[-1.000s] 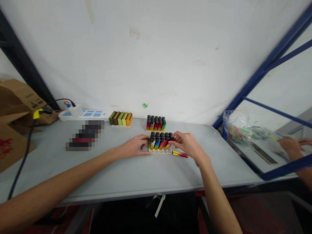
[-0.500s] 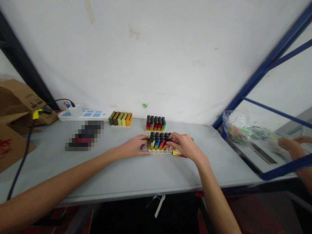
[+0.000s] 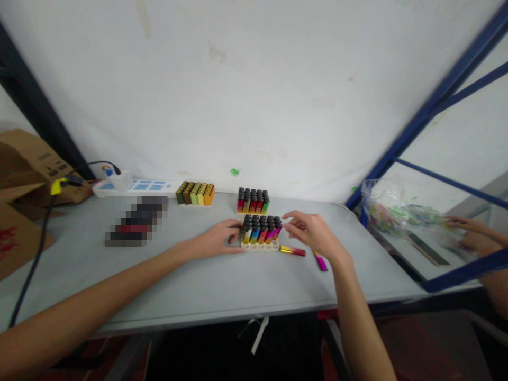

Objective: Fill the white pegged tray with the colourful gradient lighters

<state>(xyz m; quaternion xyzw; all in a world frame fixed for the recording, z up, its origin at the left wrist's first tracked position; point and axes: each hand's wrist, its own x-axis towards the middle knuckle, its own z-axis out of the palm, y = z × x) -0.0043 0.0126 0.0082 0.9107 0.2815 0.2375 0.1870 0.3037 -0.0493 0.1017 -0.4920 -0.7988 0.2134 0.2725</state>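
A white tray (image 3: 260,246) holds several rows of upright lighters (image 3: 262,230) with black tops and shiny coloured bodies; the front row of slots is bare. My left hand (image 3: 223,238) is curled round the tray's left end, thumb along the front. Under its fingers shows a small dark spot that I cannot make out. Just off the tray's right end, my right hand (image 3: 311,230) hangs with fingers apart and nothing seen in them. Below it a yellow and red lighter (image 3: 292,251) lies flat. A magenta lighter (image 3: 321,262) lies by the right wrist, partly hidden.
Behind stand another block of lighters (image 3: 253,201) and a tray of green-to-orange lighters (image 3: 195,193). A power strip (image 3: 151,185), a blurred-out dark item (image 3: 137,221) and cardboard boxes (image 3: 35,164) are left. Right, beyond a blue frame (image 3: 420,119), are a plastic bag (image 3: 384,206) and another person's hands (image 3: 472,233).
My right hand has let go of a lighter at the tray's front right and drawn back to the right, fingers spreading. The magenta lighter has come into sight. My left hand stays put.
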